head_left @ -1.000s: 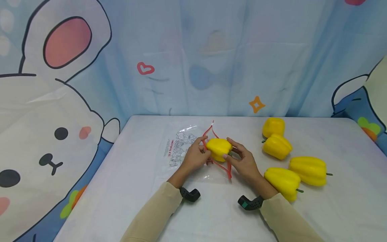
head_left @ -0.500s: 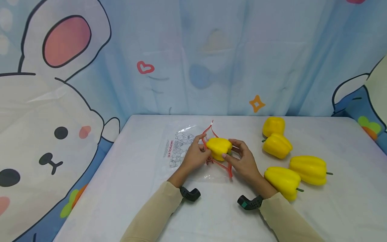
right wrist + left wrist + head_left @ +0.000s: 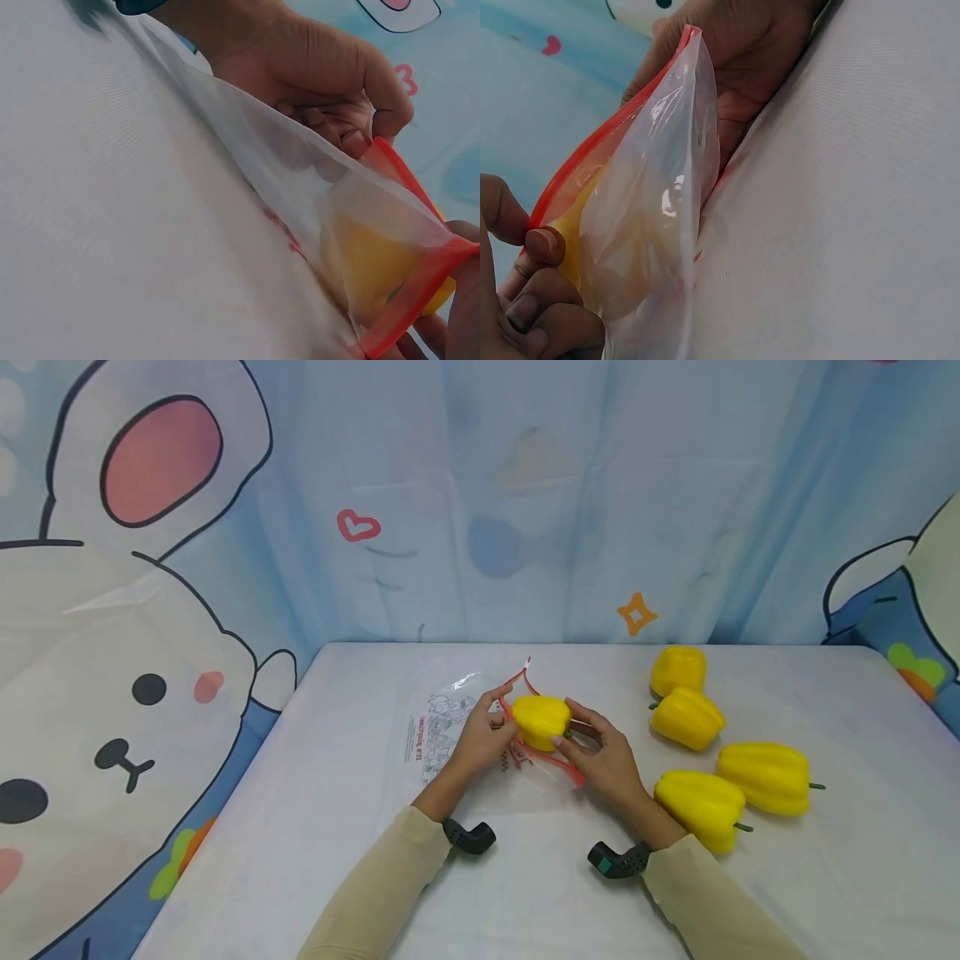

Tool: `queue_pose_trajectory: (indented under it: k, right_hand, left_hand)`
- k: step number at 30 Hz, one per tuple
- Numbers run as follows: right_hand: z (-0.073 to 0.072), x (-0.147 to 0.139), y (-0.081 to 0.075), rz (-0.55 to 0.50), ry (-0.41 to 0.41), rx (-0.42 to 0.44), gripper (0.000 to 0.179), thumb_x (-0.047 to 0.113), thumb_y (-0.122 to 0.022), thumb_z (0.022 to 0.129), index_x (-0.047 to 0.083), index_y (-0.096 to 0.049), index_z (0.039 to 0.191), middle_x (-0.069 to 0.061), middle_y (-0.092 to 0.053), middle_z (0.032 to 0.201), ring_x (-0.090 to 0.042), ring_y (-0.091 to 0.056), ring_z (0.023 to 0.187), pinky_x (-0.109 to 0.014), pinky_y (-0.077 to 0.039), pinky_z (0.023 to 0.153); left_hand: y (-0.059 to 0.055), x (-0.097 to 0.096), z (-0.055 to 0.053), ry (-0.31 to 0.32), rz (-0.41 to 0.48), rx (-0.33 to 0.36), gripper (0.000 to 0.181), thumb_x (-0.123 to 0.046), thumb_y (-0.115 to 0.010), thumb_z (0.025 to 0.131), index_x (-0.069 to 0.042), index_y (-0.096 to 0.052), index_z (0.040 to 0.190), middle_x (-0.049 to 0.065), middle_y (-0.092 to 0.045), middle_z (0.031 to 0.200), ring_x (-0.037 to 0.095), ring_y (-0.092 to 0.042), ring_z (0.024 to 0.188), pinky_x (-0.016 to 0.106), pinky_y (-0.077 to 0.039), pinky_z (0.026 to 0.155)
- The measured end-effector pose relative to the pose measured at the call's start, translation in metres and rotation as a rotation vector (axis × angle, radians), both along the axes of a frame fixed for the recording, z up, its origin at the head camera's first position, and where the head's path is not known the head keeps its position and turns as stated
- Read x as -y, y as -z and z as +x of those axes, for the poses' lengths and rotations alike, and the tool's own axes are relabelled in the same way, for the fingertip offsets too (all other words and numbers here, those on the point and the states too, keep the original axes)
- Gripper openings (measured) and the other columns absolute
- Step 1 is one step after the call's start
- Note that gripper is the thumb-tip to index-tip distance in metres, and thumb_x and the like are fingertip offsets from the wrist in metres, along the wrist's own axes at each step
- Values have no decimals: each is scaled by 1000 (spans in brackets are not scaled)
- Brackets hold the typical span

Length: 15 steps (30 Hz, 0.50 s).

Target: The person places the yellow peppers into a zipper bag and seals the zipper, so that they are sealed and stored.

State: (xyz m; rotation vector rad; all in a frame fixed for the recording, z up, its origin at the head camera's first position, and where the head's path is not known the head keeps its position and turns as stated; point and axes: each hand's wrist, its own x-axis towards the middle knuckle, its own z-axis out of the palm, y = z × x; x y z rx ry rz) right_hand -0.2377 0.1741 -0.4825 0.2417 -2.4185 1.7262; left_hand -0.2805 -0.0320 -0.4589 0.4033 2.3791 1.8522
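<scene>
A yellow bell pepper point(image 3: 540, 721) sits at the mouth of a clear plastic zip bag point(image 3: 442, 731) with a red-edged opening and printed line drawings. My left hand point(image 3: 482, 735) pinches the bag's red edge between thumb and index finger, as the left wrist view shows, with the other fingers curled. My right hand point(image 3: 606, 758) holds the pepper by its stem end, thumb nearest me and fingers behind. In the right wrist view, much of the pepper point(image 3: 375, 255) shows through the clear film, inside the red rim. The right fingertips are partly hidden behind it.
Several more yellow bell peppers lie on the right of the white table point(image 3: 360, 760). Two stand at the back, one pepper point(image 3: 678, 670) behind another point(image 3: 687, 719). A nearer pepper point(image 3: 702, 810) lies right by my right forearm. A patterned blue curtain point(image 3: 525, 502) hangs behind the table.
The pepper has shifted slightly left and away from me with the hands. The near red corner of the bag's mouth has risen toward the right hand.
</scene>
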Motion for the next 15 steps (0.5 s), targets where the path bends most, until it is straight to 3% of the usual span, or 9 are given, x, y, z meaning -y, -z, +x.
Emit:
queue_pose_trajectory:
  k: [6, 12, 15]
  right_hand:
    - [0, 0, 0, 1, 0, 12, 68, 30, -72, 89, 13, -43, 148, -9, -43, 153, -35, -50, 132, -36, -46, 100]
    - [0, 2, 1, 28, 19, -7, 65, 26, -74, 88, 11, -45, 145, -12, -46, 148, -35, -54, 124, -39, -49, 96]
    - [1, 2, 0, 38, 29, -4, 66, 27, -75, 87, 13, -45, 144, -11, -47, 145, -32, -54, 122, -38, -52, 94]
  left_hand:
    - [-2, -1, 0, 47, 85, -1, 60, -5, -53, 91, -20, -39, 148, 0, -56, 64, 19, -46, 54, 19, -41, 52]
    - [-2, 1, 1, 85, 98, -9, 62, -3, -51, 92, -17, -35, 151, 0, -57, 65, 46, -49, 61, 20, -45, 55]
    - [-3, 1, 2, 84, 76, -22, 60, -4, -52, 92, -17, -37, 149, -1, -57, 65, 42, -49, 58, 19, -43, 53]
